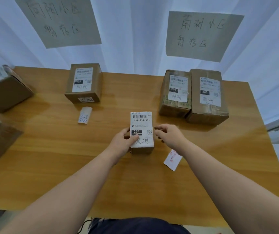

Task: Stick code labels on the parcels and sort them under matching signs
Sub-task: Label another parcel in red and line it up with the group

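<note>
My left hand (121, 142) clamps the small parcel (141, 132) mid-bench (50, 157), its long axis running 12 to 6, label text upright toward me. My right hand (169, 135) hovers at its 3 o'clock side, fingers loosely curled, holding nothing.

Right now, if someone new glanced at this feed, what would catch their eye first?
Probably the small parcel at the table's centre, its label reading 231-239-K01, held by the left hand with the right hand close beside it. Next, the two handwritten signs on the curtain: the right sign hangs above two parcels standing side by side, the left sign above one parcel.
</note>
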